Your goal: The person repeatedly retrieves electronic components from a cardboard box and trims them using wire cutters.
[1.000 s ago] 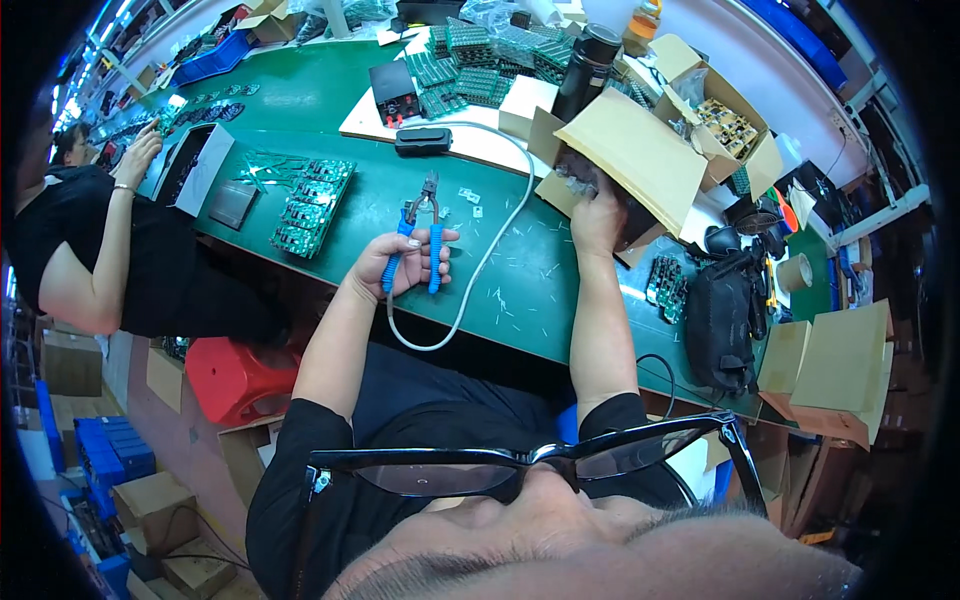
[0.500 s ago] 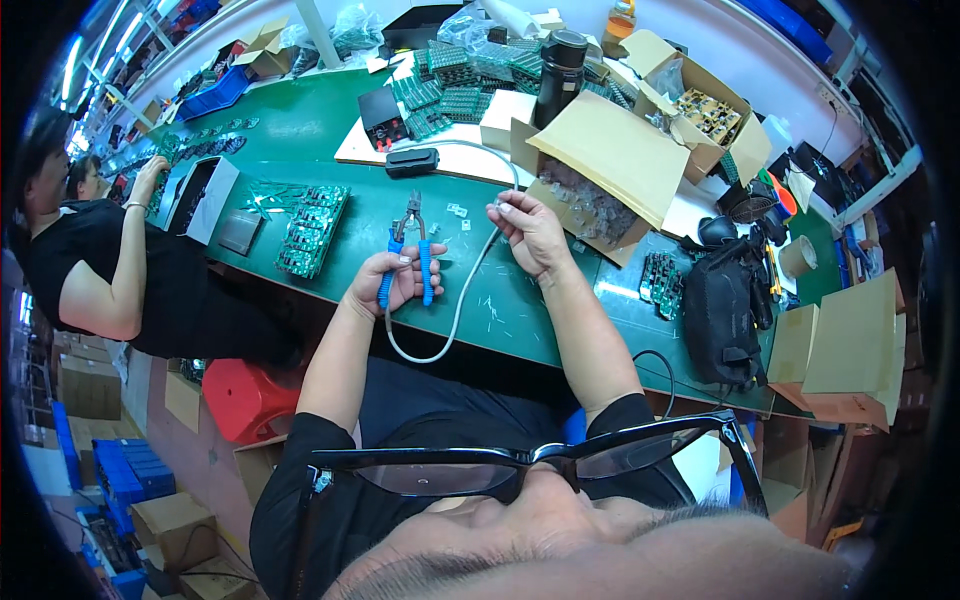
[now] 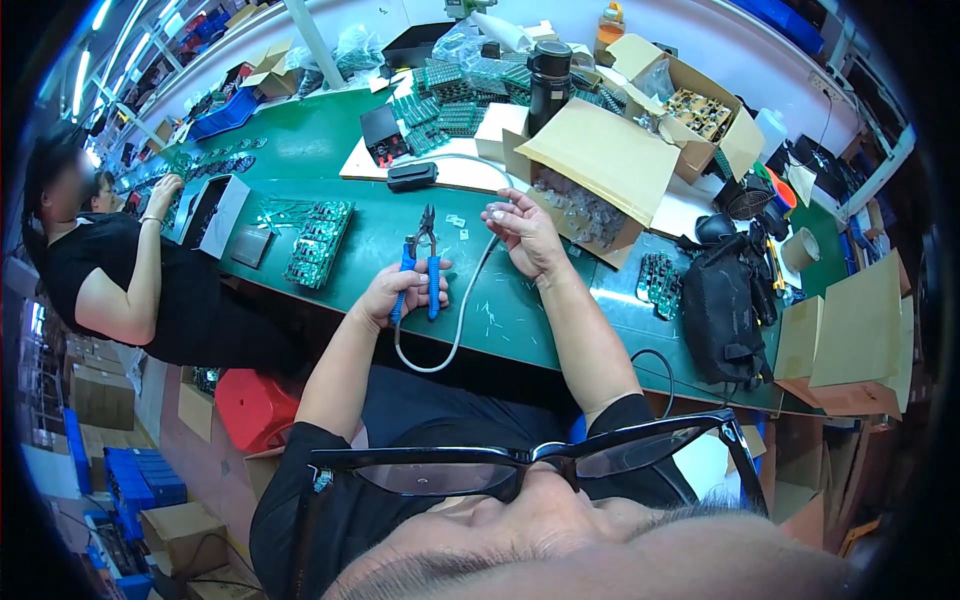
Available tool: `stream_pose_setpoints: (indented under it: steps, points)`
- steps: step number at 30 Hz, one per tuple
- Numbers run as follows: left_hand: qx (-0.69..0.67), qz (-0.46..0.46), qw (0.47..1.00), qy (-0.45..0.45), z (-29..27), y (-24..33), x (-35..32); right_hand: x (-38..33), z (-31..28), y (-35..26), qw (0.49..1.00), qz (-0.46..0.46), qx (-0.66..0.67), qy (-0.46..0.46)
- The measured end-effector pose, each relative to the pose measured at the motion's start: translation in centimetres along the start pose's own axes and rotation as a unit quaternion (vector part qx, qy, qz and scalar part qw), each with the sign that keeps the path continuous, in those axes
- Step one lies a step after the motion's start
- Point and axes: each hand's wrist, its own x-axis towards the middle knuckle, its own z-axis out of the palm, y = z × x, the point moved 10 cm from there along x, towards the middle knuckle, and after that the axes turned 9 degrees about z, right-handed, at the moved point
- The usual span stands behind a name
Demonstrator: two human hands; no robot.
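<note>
While the left hand (image 3: pixel 395 293) curled its fingers loosely round the blue-handled cutters (image 3: pixel 408 257), whose handles stood spread above the green bench (image 3: pixel 375 230), we saw the right hand (image 3: pixel 527 240) just beside the grey cable (image 3: pixel 463 325), its fingers bent and partly open. We could not tell whether its fingertips pinched anything. To the right of that hand we saw a cardboard box (image 3: pixel 605 160) of clear plastic pieces (image 3: pixel 580 210), and small pale parts (image 3: pixel 456 220) near the cutters' tips.

Electronics workshop, circuit boards (image 3: pixel 320 245) across a green workbench (image 3: pixel 520 325)
</note>
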Motion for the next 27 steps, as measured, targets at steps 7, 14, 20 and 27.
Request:
stream_pose_setpoints:
  steps: [7,14,20,27]
  points:
    - [0.283,0.011,0.958,0.048,2.0,1.7,-0.3,0.1,-0.5,0.5,0.999,0.022,-0.042,-0.017]
    - [0.648,0.053,0.755,0.085,6.1,7.2,-0.5,-0.4,1.3,1.3,0.998,0.033,-0.026,-0.046]
    - [0.654,0.063,0.749,0.086,5.4,6.1,-0.4,-0.4,1.8,1.4,0.998,0.016,-0.020,-0.065]
    - [0.669,0.085,0.735,0.078,5.2,4.9,-0.4,-0.5,1.3,1.5,0.998,0.034,-0.044,-0.037]
